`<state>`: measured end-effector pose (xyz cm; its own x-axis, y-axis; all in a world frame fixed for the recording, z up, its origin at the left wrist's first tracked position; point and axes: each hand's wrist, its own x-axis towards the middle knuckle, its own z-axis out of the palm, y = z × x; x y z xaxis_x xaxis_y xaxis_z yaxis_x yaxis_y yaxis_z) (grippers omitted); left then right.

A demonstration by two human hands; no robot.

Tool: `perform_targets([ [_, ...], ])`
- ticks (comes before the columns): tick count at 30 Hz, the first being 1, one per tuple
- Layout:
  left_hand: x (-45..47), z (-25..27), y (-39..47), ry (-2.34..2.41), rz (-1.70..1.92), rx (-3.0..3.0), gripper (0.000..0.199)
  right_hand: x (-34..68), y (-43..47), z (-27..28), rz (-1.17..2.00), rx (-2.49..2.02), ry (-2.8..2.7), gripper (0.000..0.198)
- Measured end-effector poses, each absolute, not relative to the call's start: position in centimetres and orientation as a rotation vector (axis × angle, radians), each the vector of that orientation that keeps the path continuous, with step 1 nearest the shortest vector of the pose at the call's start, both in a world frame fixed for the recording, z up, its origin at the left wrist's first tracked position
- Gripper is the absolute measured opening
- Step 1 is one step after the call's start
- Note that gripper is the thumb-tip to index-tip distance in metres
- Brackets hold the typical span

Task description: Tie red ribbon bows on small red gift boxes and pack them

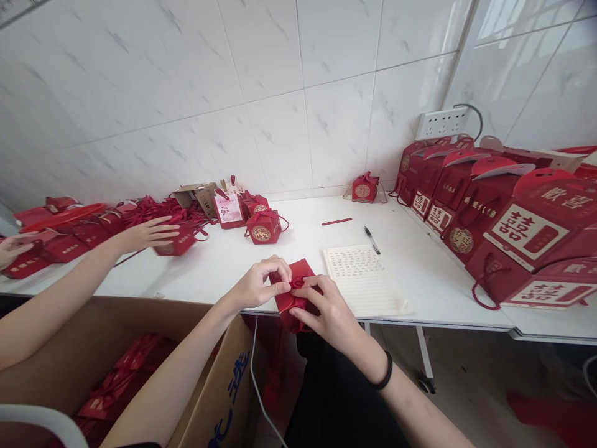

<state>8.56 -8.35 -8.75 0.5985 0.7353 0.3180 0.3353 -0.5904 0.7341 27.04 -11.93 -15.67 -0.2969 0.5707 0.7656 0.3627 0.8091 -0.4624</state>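
A small red gift box [282, 303] sits at the table's front edge, with a red ribbon [300, 303] tied on its top. My left hand [262, 281] is closed in a pinch at the ribbon from the left side. From the right, my right hand [326, 310] bends its fingers around the ribbon, thumb lower down on the box. The exact bit of ribbon between the fingertips is partly hidden. Just beyond stands a finished-looking red box [263, 226] with a gold emblem, and a lined notebook [359, 274] lies to the right.
A co-worker's hand [147, 235] reaches over another red box [180, 242]. Several larger red boxes [527, 224] line the right side. A pen [372, 239] and a red strip [336, 221] lie mid-table. An open carton [233, 373] holding red boxes stands below left.
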Motion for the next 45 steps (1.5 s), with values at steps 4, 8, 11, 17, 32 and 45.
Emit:
perform_targets([
  [4, 8.7, -8.6, -8.6, 0.815, 0.827, 2.222, 0.024, 27.0, -11.9, -15.7, 0.256, -0.697, -1.922, 0.022],
  [8, 8.8, -8.5, -8.6, 0.803, 0.793, 2.236, 0.024, 27.1, -12.1, -15.7, 0.253, -0.689, -1.919, 0.021],
  [11, 9.0, -8.4, -8.7, 0.849, 0.764, 2.265, 0.023, 27.1, -12.1, -15.8, 0.246, -0.698, -1.919, 0.022],
  [17, 9.5, -8.3, -8.7, 0.934, 0.706, 2.326, 0.023, 27.1, -11.9, -15.7, 0.243, -0.720, -1.930, 0.022],
  [32, 9.0, -9.0, -8.6, 0.993, 0.753, 2.131, 0.022, 27.1, -12.1, -15.7, 0.207, -0.731, -1.926, 0.022],
  [45, 9.8, -9.3, -8.6, 1.057, 0.809, 2.138, 0.020, 27.1, -12.5, -15.3, 0.060, -0.749, -1.955, 0.022],
])
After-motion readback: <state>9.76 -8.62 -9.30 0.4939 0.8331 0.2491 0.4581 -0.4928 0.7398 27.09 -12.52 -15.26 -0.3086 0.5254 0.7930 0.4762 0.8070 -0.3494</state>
